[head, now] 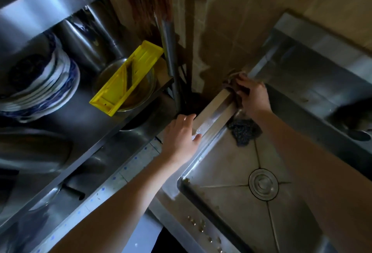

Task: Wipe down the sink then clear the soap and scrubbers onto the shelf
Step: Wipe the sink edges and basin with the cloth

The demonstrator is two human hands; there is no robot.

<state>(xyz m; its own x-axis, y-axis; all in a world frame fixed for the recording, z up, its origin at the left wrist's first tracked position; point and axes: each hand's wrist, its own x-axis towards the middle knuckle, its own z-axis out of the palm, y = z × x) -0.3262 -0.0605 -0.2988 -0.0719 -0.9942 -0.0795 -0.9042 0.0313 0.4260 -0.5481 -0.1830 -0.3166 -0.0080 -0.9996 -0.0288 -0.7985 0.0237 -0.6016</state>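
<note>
A steel sink (227, 174) with a round drain (263, 184) fills the lower right. My right hand (254, 97) grips a dark brownish cloth (231, 86) at the sink's far left corner, on the rim. Just below that hand a dark wire scrubber (242, 132) lies in the basin's corner. My left hand (181, 134) rests with straight fingers on the sink's left rim (213, 111), holding nothing. No soap is visible.
Steel shelves (112, 123) stand to the left, holding stacked blue-and-white plates (46, 79), a yellow slicer (126, 77) over a metal bowl, and pans below. A dark pipe (171, 65) runs down the tiled wall. Another basin edge lies at right.
</note>
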